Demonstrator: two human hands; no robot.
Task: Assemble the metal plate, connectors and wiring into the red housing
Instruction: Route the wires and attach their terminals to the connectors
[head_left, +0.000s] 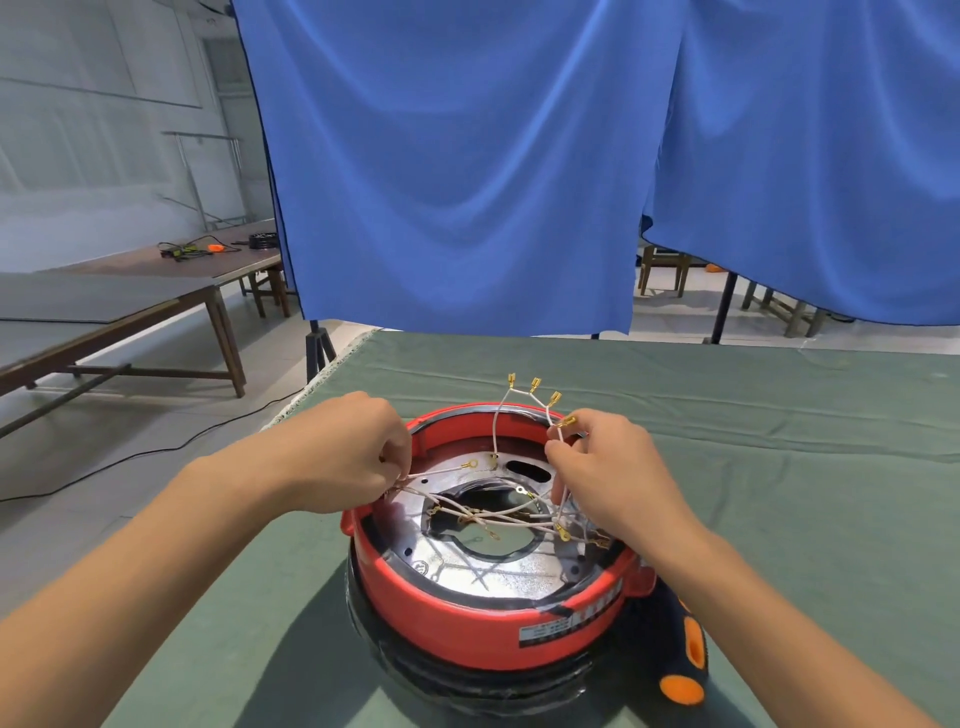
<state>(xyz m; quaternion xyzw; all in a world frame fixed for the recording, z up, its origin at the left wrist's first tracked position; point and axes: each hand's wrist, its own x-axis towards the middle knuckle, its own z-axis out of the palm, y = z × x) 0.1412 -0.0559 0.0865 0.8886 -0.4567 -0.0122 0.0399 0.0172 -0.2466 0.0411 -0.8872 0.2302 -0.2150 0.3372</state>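
Sorting wires over the red housing (467, 631)

My left hand (347, 453) and right hand (602, 473) each pinch white wires (498, 512), seemingly tangled, above the metal plate (498, 569).

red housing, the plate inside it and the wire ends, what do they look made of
Red housing: probably moulded plastic, smooth and semi-gloss, with soft highlights along its rim. Plate: bare metal, likely steel or aluminium, silvery and mirror-like, reflecting the wires. Wire ends: brass-coloured metal terminals, shiny gold; the wires wear a pale, whitish sleeve, fabric or plastic unclear.
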